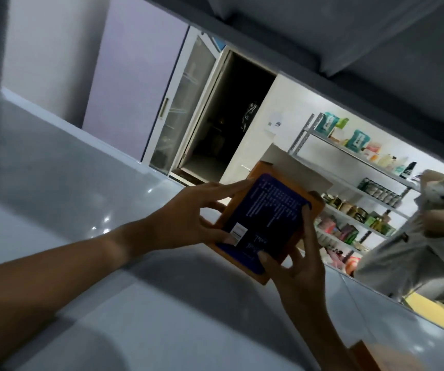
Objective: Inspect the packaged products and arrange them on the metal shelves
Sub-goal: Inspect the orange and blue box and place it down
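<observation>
1. Grey glossy floor (54, 162) fills the left of the tilted view, running to a lilac wall panel (135, 84) and a dark open doorway (228, 124).
2. Left hand (188, 218) holds the left edge of an orange flat rectangular box with a dark blue printed panel (266, 223); its grip is clamped on the box, fingers curled along the side, thumb on the face.
3. Right hand (301, 263) has its grip clamped on the box's lower right corner, thumb on the blue panel.
4. Held in the air between both hands, the box sits in front of metal shelves (349, 167) stocked with pouches, jars and bottles.
5. Another person in a pale grey garment (416, 236) stands at far right.
</observation>
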